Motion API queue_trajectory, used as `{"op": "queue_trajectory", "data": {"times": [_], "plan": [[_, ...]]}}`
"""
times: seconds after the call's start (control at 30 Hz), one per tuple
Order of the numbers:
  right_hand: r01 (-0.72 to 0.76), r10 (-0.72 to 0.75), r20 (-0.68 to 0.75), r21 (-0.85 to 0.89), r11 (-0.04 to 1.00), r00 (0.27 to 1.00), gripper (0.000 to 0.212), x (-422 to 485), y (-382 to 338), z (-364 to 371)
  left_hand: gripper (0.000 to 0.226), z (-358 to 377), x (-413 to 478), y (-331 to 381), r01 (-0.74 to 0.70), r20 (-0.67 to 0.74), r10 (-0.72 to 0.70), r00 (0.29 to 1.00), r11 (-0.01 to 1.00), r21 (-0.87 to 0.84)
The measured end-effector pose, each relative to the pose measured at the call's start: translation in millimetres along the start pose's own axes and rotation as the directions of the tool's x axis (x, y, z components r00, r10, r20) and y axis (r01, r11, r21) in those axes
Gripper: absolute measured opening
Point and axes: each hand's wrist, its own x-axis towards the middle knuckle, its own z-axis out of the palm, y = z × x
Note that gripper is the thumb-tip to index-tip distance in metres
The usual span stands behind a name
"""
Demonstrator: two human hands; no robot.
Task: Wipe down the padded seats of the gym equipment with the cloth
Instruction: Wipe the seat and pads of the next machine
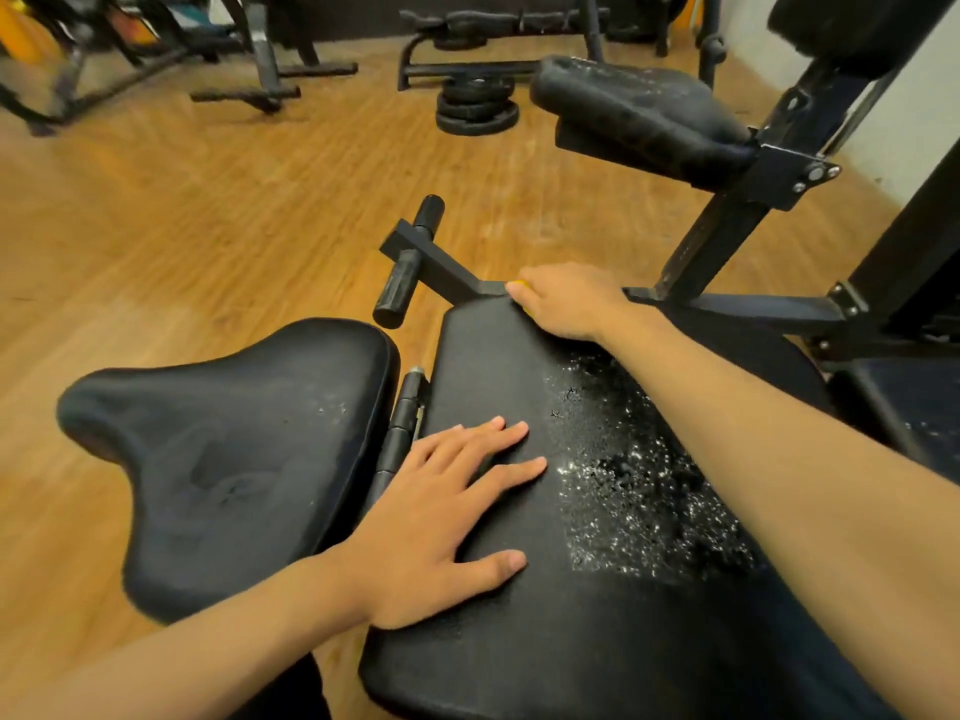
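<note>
Wiping long pad: right hand, frame centre, fingers curled over yellow cloth at far end. Left hand flat, fingers spread. Next: draw cloth back across cracked patch.

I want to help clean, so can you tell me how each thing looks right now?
Long pad: worn and flaking on its right side.
Saddle seat: a few specks.
Upper pad: scuffed.
Left hand: flat, open on the long pad.
Right hand: closed on something yellow, probably the cloth.

Wood-look floor, stacked weight plates, black equip frames at back, white wall rt.
</note>
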Motion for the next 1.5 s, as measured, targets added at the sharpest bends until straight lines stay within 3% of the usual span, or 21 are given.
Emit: {"op": "queue_trajectory", "data": {"times": [0.13,0.27,0.37,0.5,0.67,0.77,0.93,1.07,1.17,1.27,1.5], "plan": [[0.08,-0.078,0.032,-0.064,0.995,0.996,0.044,19,-38,3,0.071,-3,0,1,0.01,0.013,-0.01,1.0,1.0,0.002],[0.105,-0.105,-0.002,0.042,0.994,0.995,0.042,8,-17,4,0.07,-2,-1,0,0.009,0.025,-0.01,1.0,1.0,0.008],[-0.028,0.035,-0.067,0.104,0.994,0.997,0.04,-17,31,3,0.069,-1,-1,-2,0.009,0.007,-0.008,1.0,1.0,-0.002],[-0.216,0.22,-0.063,0.059,0.975,0.973,0.051,-71,118,1,0.069,1,0,-2,0.0,-0.034,-0.001,0.999,1.0,-0.021],[-0.287,0.288,-0.031,0.032,0.957,0.957,0.05,-101,159,0,0.07,4,1,-3,-0.002,-0.051,0.0,0.999,0.999,-0.037],[-0.225,0.225,-0.014,0.02,0.974,0.974,0.043,-70,122,-1,0.071,2,0,-2,-0.002,-0.042,0.0,0.999,0.999,-0.038],[0.012,-0.011,-0.052,0.022,1.0,0.999,0.047,2,20,5,0.07,-2,1,0,0.017,-0.015,-0.018,1.0,0.999,-0.05],[0.16,-0.154,0.065,-0.097,0.982,0.986,0.046,41,-57,13,0.069,-5,1,1,0.03,0.006,-0.03,1.0,0.998,-0.051],[0.195,-0.186,0.097,-0.092,0.977,0.978,0.037,47,-74,14,0.069,-5,0,1,0.036,0.011,-0.035,0.999,0.999,-0.04],[0.218,-0.217,0.037,-0.039,0.975,0.976,0.037,37,-55,14,0.069,-6,0,2,0.033,0.017,-0.033,0.999,0.999,-0.032],[-0.064,0.068,-0.038,0.1,0.993,0.997,0.042,-26,67,-1,0.069,-1,0,1,0.027,-0.014,-0.027,1.0,0.999,-0.022]]}}
